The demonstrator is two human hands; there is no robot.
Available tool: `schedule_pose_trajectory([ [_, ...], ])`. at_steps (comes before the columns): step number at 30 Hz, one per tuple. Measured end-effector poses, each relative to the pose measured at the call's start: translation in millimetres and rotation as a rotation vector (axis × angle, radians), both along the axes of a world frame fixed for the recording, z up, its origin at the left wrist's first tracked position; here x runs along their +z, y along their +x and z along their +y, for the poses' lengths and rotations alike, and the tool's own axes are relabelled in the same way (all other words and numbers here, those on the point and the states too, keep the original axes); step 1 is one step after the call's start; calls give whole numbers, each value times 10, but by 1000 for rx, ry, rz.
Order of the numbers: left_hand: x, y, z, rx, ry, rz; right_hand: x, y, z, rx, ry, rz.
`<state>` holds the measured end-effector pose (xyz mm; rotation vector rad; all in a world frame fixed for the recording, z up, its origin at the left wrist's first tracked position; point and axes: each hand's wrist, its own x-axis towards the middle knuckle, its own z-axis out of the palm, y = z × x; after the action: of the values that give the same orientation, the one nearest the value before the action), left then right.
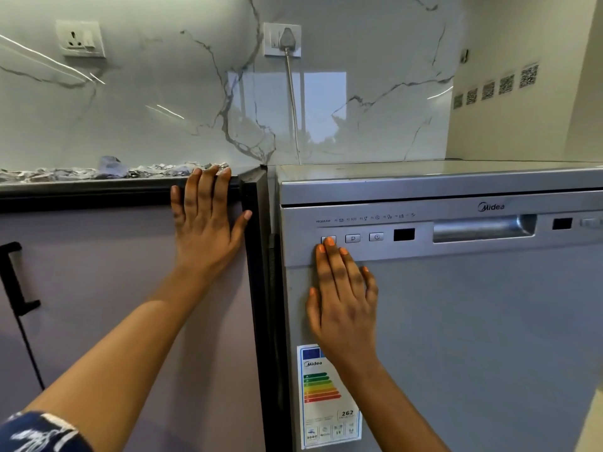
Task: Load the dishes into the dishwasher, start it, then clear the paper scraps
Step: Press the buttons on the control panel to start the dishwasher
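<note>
The silver dishwasher (473,321) fills the right half of the view with its door closed. My right hand (342,288) lies flat against its front, straight fingers reaching up to the leftmost button (328,239) of the control panel. My left hand (205,223) rests with straight fingers on the edge of the counter (98,184) next to the machine, palm against the cabinet front. Torn paper scraps (114,171) lie in a row along the counter by the wall. No dishes show.
A recessed door handle (483,228) and two more buttons (363,238) sit on the panel. A plug and cable (287,44) run down the marble wall behind the machine. The cabinet door has a black handle (16,278) at left.
</note>
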<state>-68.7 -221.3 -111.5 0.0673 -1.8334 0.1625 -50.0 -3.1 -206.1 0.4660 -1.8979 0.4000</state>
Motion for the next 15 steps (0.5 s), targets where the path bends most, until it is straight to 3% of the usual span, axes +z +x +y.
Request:
schedule_pose_trajectory([
  [4,-2,-2,20,3,12,1,82,9,33,-17,-20,32],
  [8,14,54,80,-13,63,-42,-4,27,59,-108,138,-44],
  [15,76,246,267,-128,193,-125,56,134,171,-57,165,-127],
])
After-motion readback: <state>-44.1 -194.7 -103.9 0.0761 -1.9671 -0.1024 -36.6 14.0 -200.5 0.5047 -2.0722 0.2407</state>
